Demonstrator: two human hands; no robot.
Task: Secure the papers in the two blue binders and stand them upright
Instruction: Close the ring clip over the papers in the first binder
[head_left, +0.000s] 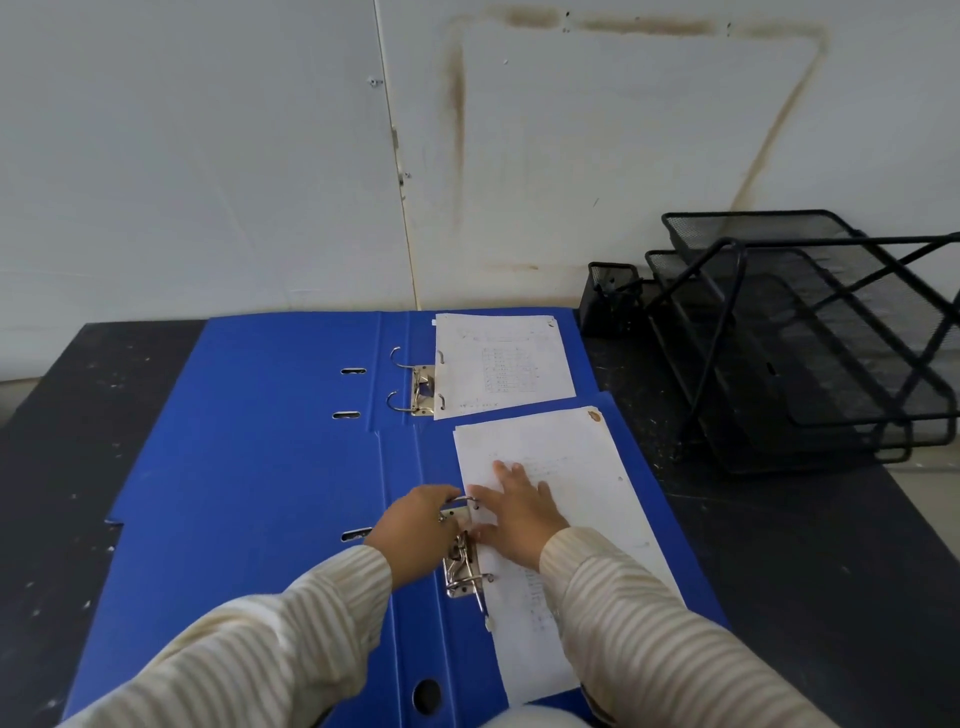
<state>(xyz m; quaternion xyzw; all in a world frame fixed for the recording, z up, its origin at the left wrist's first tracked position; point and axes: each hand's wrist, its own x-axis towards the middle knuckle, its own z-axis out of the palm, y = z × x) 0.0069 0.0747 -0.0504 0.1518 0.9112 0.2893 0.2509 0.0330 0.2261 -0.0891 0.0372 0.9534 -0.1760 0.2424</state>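
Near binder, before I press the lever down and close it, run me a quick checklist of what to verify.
1. Near binder lies open flat: ok.
2. Papers held flat by right hand: ok.
3. Left hand at the ring mechanism: ok.
4. Rings fully shut through the holes: cannot tell.
5. Far binder rings closed: not ok, they stand open.
6. Either binder upright: not ok.
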